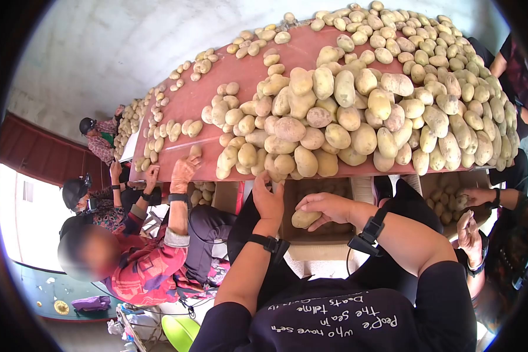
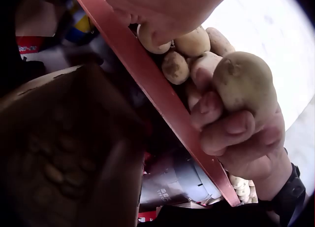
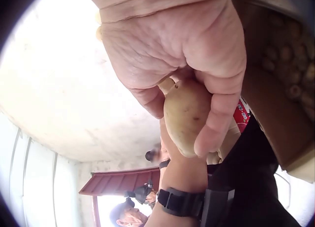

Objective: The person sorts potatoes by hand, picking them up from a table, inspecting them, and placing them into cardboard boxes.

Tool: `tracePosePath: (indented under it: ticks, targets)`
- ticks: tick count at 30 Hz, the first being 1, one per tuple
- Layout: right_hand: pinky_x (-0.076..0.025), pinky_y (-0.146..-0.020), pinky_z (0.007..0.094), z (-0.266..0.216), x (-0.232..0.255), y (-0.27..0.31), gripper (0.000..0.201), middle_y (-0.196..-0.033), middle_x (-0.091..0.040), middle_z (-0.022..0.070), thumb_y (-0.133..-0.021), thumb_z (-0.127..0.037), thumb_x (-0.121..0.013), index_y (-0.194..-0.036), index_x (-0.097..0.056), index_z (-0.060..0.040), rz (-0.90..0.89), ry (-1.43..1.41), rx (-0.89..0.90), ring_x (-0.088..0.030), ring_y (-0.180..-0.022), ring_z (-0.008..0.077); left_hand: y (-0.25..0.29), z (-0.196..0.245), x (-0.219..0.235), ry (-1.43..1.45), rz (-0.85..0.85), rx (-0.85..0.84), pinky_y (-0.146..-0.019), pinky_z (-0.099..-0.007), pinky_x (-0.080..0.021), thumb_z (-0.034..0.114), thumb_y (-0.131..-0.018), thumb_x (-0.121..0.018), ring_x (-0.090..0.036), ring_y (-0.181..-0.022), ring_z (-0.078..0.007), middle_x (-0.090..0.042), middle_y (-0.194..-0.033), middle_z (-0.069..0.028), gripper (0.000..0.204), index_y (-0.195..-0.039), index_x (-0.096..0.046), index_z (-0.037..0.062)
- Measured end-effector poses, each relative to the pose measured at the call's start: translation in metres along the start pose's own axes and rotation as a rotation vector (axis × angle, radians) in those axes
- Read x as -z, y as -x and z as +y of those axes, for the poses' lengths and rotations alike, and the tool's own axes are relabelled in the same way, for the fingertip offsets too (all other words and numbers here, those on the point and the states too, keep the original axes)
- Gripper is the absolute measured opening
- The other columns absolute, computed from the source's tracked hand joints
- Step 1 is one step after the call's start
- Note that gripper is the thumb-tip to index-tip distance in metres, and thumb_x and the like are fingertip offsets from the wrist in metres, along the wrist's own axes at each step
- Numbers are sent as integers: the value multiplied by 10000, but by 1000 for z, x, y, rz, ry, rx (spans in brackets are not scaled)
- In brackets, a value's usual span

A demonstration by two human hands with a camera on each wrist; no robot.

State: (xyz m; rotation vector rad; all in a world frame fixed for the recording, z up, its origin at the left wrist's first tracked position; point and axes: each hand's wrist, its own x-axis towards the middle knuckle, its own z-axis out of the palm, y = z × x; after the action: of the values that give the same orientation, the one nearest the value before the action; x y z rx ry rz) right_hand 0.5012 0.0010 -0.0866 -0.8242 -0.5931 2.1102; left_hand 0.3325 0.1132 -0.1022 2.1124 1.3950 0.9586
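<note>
Over an open cardboard box my right hand (image 1: 328, 210) holds a yellowish potato (image 1: 305, 219) between thumb and fingers. The right wrist view shows this smooth potato (image 3: 188, 116) with small dark spots. My left hand (image 1: 268, 202) is at the red table's (image 1: 185, 154) front edge, its fingertips curled at a potato (image 2: 153, 39) of the pile; part of its grip is hidden. Beyond it, in the left wrist view, another person's hand (image 2: 246, 133) grips a large potato (image 2: 246, 84). A big heap of potatoes (image 1: 334, 117) covers much of the tabletop.
The cardboard box (image 1: 317, 252) below me stands between my knees. Another box with potatoes (image 1: 449, 202) is at the right, where a person's hand (image 1: 478, 196) reaches in. A person in a red patterned top (image 1: 149, 264) sits close at my left, with others beyond.
</note>
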Motion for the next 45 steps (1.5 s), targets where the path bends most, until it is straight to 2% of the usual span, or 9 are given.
tracePosePath:
  ticks: [7,16,19,25,26,32,35,38,45]
  targets:
    - [-577,-834,383,3,1,-3,317,-1165,-576,143,-951,-193,-525,-1205,-533,-3,9,18,-15,-598,-1075,256,-5,-22,0,6,21,-109,-779,-373,-478,49,-709,-753,-584,-939,-283,-612,-1022,-131,508,-1175,-550,31]
    - [-577,-830,394,4,2,-5,312,-1166,-574,138,-953,-198,-519,-1200,-532,-7,37,14,-7,-594,-1081,255,-5,-12,6,27,-10,-70,-770,-343,-502,46,-729,-733,-576,-966,-274,-575,-1071,-137,550,-1229,-506,25]
    - [-579,-820,396,5,5,-7,329,-1169,-576,134,-951,-198,-514,-1221,-511,-11,141,-35,35,-598,-1072,253,12,3,7,-48,104,-50,-770,-309,-503,30,-751,-714,-572,-976,-259,-549,-1125,-130,569,-1262,-464,17]
    - [-587,-773,390,-6,10,-3,338,-1124,-581,94,-921,-186,-526,-1225,-500,-40,324,-137,188,-607,-1028,223,54,18,-1,494,-193,218,-801,-285,-500,-9,-829,-620,-560,-1046,-203,-494,-1206,-138,505,-1289,-412,2]
    - [-585,-772,387,-8,12,-1,351,-1145,-578,90,-902,-171,-521,-1236,-496,-66,301,-156,174,-610,-1022,221,55,20,-3,602,-247,276,-858,-294,-490,-10,-862,-575,-550,-1084,-202,-483,-1219,-150,512,-1326,-358,-5]
    - [-570,-787,401,5,22,-5,380,-1169,-574,82,-901,-211,-503,-1266,-482,-106,270,-195,171,-604,-1042,225,41,49,-1,877,-443,267,-930,-312,-439,97,-900,-556,-521,-1126,-210,-467,-1265,-161,564,-1388,-285,14]
    - [-550,-822,436,5,25,-2,411,-1194,-567,79,-901,-256,-498,-1290,-470,-125,222,-230,155,-590,-1078,234,35,59,-2,830,-425,261,-943,-316,-433,112,-893,-578,-515,-1130,-210,-471,-1275,-165,603,-1393,-267,-18]
    - [-523,-868,464,4,21,-1,440,-1226,-558,77,-908,-327,-511,-1305,-462,-144,168,-299,186,-572,-1112,236,28,65,-2,701,-428,371,-953,-345,-448,103,-884,-608,-539,-1132,-245,-490,-1272,-184,607,-1378,-284,-39]
    - [-509,-875,446,-2,16,-1,552,-1242,-564,36,-911,-515,-537,-1327,-454,-162,186,-291,148,-564,-1126,196,26,71,4,392,-338,132,-944,-369,-447,111,-832,-661,-544,-1111,-265,-519,-1226,-187,534,-1287,-427,-41]
